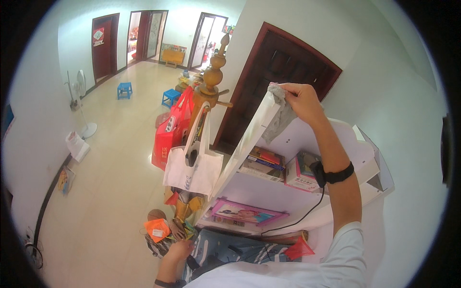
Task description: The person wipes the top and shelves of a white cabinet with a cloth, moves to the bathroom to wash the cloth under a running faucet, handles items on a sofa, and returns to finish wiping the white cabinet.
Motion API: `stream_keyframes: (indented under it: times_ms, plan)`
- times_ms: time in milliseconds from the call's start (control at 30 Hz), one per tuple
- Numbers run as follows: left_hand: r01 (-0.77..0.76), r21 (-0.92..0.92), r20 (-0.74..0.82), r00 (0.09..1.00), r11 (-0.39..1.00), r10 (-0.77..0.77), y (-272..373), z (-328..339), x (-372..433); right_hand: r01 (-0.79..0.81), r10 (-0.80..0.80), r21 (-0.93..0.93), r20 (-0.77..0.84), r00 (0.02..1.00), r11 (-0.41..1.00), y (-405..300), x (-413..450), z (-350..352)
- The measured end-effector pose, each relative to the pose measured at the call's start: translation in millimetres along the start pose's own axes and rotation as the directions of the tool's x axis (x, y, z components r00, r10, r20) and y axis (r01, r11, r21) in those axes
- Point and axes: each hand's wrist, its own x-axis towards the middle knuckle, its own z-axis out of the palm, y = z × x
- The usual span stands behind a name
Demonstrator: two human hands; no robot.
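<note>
My right hand [306, 102] is raised to the top front corner of a white shelf unit [252, 135]. Pinched in its fingers is a grey cloth [280, 117], draped over that corner and hanging down along the panel. Low in the picture, my left hand [179, 250] is by the edge of a blue patterned cover [223, 239]; its fingers are partly hidden, so whether it grips anything is unclear. Boxes and books [264, 163] occupy one shelf, beside a pink-and-white box [300, 176]. A pink-framed picture [248, 212] stands lower down.
Left of the shelf, a wooden coat stand [212, 77] carries a white tote bag [194, 165] and a red bag [167, 144]. An orange packet [157, 230] lies among items below. Blue stools [125, 90] and a white fan [88, 129] stand on the tiled floor. A dark door [277, 72] is behind.
</note>
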Motion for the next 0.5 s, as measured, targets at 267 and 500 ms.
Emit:
stream_keyframes:
  times_ms: [267, 500]
  plan:
    - [0.001, -0.016, -0.013, 1.000, 1.000, -0.001, -13.2, 9.8, -0.6, 0.143, -0.138, 0.114, -0.050, 0.989, 0.983, 2.9, -2.2, -1.3]
    - [0.006, -0.014, -0.038, 0.999, 1.000, -0.007, -8.5, 2.4, -8.3, -0.072, 0.057, 0.255, 0.064, 0.996, 0.964, -10.0, -8.0, -6.3]
